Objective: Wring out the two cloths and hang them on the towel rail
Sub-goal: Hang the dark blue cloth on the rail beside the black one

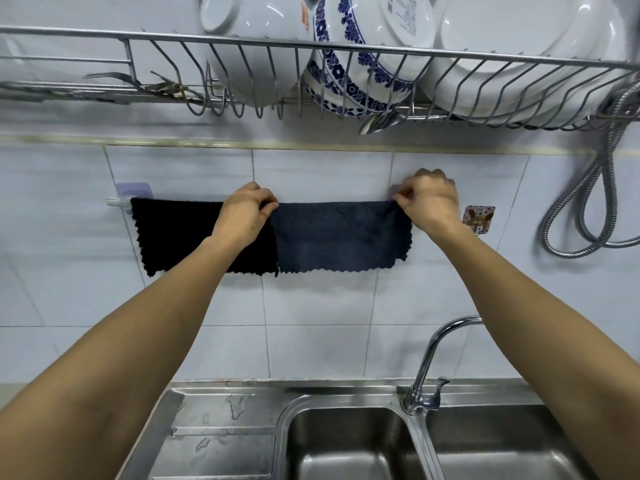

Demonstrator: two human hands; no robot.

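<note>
Two cloths on the white wall-mounted towel rail (117, 202)
Our left hand (244, 213) and right hand (429, 199) pinch the dark grey zigzag-edged cloth's (341, 235) top corners — its left edge meets the black zigzag-edged cloth (176, 233) — bare tile below

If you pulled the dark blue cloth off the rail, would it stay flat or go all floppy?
Probably floppy: the dark blue cloth drapes limp over the towel rail. Likely light too, since fingertip pinches by the left hand and right hand hold it.

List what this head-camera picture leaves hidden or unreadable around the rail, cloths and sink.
- Towel rail: only its left end shows; the black cloth and grey cloth cover the rest.
- Right bracket: behind the right hand.
- Sink: basins cut by the bottom edge.
- Bowl label: too small.
</note>
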